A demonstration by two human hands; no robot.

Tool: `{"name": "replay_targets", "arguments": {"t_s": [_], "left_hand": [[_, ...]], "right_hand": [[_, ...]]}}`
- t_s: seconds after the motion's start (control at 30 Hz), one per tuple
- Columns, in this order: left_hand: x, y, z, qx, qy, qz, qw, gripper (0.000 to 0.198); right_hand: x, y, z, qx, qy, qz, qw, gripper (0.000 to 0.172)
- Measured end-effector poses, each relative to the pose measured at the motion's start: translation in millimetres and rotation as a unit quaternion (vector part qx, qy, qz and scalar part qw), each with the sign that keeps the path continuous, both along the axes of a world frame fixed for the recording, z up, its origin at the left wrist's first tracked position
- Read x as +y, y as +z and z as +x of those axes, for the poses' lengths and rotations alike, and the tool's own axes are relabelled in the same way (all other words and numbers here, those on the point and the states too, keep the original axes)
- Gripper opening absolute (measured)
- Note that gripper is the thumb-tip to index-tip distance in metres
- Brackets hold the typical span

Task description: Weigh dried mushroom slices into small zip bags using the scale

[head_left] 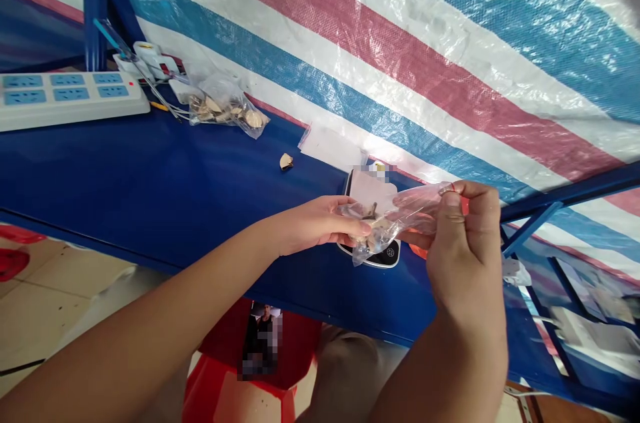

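Both my hands hold a small clear plastic bag (400, 216) over a small digital scale (375, 253) on the blue table (150, 183). My left hand (320, 223) pinches the bag's lower end, where a few small pale pieces lie inside. My right hand (465, 236) grips the bag's open end with thumb and fingers closed on it. A white paper slip (373, 193) lies on the scale under the bag.
One loose wooden piece (286, 161) lies on the table. Another clear bag of wooden pieces (225, 106) sits at the back left beside a white power strip (65, 98). A striped tarpaulin (400, 43) hangs behind. A red stool (240, 370) stands below.
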State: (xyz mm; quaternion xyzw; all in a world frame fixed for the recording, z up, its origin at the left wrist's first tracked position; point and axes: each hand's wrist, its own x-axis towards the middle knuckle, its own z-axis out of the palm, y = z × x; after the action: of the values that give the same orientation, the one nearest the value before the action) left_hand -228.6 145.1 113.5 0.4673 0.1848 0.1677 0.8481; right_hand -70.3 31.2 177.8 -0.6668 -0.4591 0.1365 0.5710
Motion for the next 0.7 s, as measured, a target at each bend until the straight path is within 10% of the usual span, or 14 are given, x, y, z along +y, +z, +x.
{"name": "replay_targets", "arguments": {"t_s": [0.27, 0.7], "left_hand": [[-3.0, 2.1, -0.3, 0.046, -0.005, 0.122, 0.991, 0.035], [-1.9, -3.2, 2.1, 0.009, 0.107, 0.035, 0.994, 0.050]], "right_hand": [[5.9, -0.8, -12.2, 0.038, 0.025, -0.009, 0.999, 0.022], [1.9, -0.8, -8.6, 0.079, 0.064, -0.026, 0.994, 0.024]]}}
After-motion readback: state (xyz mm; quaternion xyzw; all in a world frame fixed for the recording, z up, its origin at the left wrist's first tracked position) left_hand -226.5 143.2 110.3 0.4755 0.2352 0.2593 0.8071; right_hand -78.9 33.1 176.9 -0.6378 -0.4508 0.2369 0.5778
